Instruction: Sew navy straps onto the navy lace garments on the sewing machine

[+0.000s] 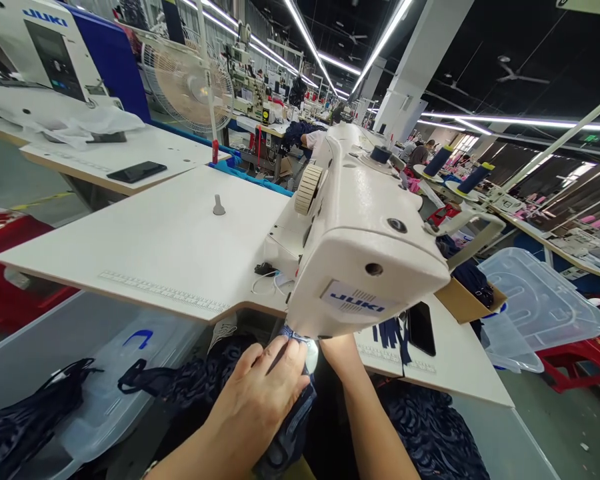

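Under the left hand (267, 387), navy cloth (293, 427) is held against the machine (365, 267), likely for steadiness; the right hand's (336, 348) grip is hidden.

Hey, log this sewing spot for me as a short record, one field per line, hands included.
Machine: white JUKI sewing machine
Left hand: holding dark blue fabric under the machine head
Right hand: mostly hidden by the machine head; grip cannot be told
Worktable: printed ruler along the front edge, small grey piece on top
Right of machine: black phone, cardboard box
Lower left: plastic bin with dark garments
Behind, left: round fan
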Demonstrator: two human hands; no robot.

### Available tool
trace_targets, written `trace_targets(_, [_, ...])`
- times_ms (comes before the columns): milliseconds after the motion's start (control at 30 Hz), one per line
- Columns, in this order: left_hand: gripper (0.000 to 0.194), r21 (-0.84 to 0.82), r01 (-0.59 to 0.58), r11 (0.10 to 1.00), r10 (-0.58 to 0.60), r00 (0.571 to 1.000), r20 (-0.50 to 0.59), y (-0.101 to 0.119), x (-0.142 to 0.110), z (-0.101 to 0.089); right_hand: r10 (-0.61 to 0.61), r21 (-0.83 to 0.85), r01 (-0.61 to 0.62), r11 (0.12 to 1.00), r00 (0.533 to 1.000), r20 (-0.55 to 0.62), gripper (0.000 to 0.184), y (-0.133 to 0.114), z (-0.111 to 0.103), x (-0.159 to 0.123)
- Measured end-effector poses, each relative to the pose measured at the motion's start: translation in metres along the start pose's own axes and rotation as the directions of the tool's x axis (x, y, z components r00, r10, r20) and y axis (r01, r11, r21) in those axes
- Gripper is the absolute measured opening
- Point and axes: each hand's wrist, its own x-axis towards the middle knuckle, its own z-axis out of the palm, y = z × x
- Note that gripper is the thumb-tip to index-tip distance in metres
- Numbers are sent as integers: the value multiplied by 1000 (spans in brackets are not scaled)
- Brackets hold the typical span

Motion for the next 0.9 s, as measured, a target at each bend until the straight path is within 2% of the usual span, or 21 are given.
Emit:
trace_targets(100, [24, -11, -10, 1000, 10, 1000, 1, -1, -2, 2, -1, 6, 1, 1000, 1000, 25, 21, 2, 0, 1])
trace_targets(267, [24, -12, -37, 999, 36, 995, -95, -2, -8, 11, 53, 26, -54, 998, 998, 41, 17, 7, -1, 0])
trace_targets(400, [23, -20, -51, 998, 50, 996, -78, -2, -9, 13, 88, 151, -98, 984, 994, 72, 18, 0, -4, -4])
trace_targets(500, [23, -6, -43, 999, 43, 996, -74, 1, -6, 10, 92, 214, -100, 972, 995, 43, 22, -7, -5, -5])
trace_targets(700, [23, 2, -27, 1000, 27, 997, -69, 4, 1, 7, 139, 102, -135, 986, 990, -36, 19, -5, -1, -4])
trace_targets(900, [25, -7, 7, 1000, -7, 999, -31, 3, 0, 9, 123, 100, -117, 988, 991, -59, 20, -4, 1, -2])
